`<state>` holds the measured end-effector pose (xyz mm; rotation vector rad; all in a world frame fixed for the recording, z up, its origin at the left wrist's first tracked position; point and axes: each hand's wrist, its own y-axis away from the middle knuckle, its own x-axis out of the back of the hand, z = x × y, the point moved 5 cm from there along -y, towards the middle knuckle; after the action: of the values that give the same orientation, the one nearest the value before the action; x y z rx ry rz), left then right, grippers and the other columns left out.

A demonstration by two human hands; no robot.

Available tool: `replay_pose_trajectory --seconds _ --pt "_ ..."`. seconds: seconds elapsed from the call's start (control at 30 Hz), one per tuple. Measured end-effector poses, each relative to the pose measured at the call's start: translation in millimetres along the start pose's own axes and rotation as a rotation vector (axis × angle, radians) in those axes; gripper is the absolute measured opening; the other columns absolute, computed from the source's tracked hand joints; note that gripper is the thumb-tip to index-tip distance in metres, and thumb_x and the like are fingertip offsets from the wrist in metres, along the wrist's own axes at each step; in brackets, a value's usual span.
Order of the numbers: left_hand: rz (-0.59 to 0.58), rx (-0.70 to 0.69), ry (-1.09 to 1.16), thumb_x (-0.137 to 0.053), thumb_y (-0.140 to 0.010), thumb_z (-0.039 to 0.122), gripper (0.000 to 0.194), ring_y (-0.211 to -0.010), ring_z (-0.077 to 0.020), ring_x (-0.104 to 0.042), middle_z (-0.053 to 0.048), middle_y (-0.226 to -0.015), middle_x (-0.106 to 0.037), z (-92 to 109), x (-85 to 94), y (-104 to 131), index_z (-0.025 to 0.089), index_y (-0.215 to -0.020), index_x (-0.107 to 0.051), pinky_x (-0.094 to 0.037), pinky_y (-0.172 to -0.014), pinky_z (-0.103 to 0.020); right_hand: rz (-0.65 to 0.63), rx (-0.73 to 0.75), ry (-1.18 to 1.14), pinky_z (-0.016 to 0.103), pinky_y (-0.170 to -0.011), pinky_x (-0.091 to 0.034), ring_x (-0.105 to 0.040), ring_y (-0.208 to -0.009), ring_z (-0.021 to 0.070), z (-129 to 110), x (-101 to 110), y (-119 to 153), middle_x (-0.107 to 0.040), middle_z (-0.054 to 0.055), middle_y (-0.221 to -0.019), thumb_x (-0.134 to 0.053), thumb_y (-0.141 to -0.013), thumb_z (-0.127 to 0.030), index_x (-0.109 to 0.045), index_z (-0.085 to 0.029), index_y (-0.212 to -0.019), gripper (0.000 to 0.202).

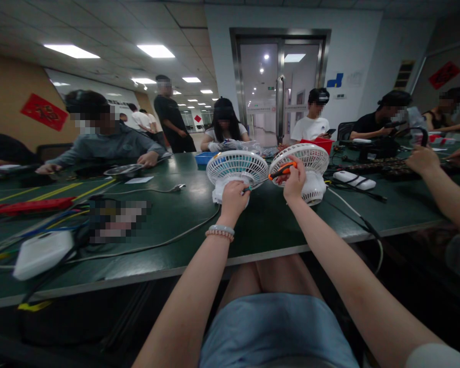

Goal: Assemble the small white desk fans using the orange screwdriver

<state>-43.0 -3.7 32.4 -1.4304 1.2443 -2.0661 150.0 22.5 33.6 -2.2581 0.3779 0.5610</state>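
Two white fans stand side by side on the green table. My left hand (234, 198) is closed at the motor housing of the left fan (235, 161). A small teal and dark piece (247, 189) shows by its fingertips, too small to name. My right hand (294, 180) grips an orange and black screwdriver (285, 170) in front of the right fan (317, 156). The screwdriver's thin shaft points left, towards my left hand. Whether its tip touches anything cannot be made out.
A blue bin (206, 159) and a red bin (322, 144) sit behind the fans. Cables and a white box (44, 254) lie at left on the table (199, 255). A white power strip (353, 180) is at right. Several people sit around; another person's hand (423, 159) is at right.
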Motion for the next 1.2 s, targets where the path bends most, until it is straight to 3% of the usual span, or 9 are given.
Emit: replay_pose_trajectory --seconds 0.27,0.6,0.9,1.2 --pt "-0.019 0.016 -0.003 -0.056 -0.074 0.022 0.015 -0.094 -0.0196 -0.056 -0.006 -0.091 -0.066 -1.3 -1.6 -0.3 0.018 -0.084 -0.066 -0.043 -0.089 -0.034 0.018 -0.009 -0.002 0.018 -0.035 -0.035 -0.048 -0.039 0.0053 -0.1 0.7 0.2 -0.055 -0.003 -0.072 -0.039 -0.080 -0.027 -0.050 -0.021 -0.112 0.035" --pt "0.006 0.001 -0.004 -0.057 -0.073 0.022 0.014 -0.093 -0.0194 -0.056 -0.006 -0.090 -0.066 -2.4 -2.4 0.4 0.018 -0.083 -0.066 -0.044 -0.087 -0.034 0.026 0.010 0.058 0.017 -0.036 -0.035 -0.045 -0.038 0.0045 -4.7 0.5 0.6 -0.049 -0.006 -0.063 -0.043 -0.082 -0.035 -0.050 -0.019 -0.105 0.029" --pt "0.014 -0.018 -0.004 -0.058 -0.072 0.022 0.014 -0.092 -0.0195 -0.057 -0.006 -0.089 -0.066 -1.0 -1.2 0.2 0.017 -0.083 -0.066 -0.044 -0.086 -0.034 0.030 0.080 0.207 0.018 -0.036 -0.032 -0.040 -0.038 0.0030 -5.4 1.5 -1.0 -0.048 -0.005 -0.068 -0.047 -0.080 -0.048 -0.049 -0.019 -0.092 0.031" --pt "0.015 -0.023 0.005 -0.058 -0.072 0.022 0.014 -0.091 -0.0193 -0.057 -0.006 -0.088 -0.066 -2.5 -1.3 -0.2 0.017 -0.083 -0.066 -0.044 -0.086 -0.033 0.028 0.092 0.219 0.017 -0.034 -0.028 -0.039 -0.036 0.0037 -0.7 2.1 0.2 -0.044 -0.007 -0.062 -0.039 -0.084 -0.047 -0.046 -0.020 -0.087 0.028"
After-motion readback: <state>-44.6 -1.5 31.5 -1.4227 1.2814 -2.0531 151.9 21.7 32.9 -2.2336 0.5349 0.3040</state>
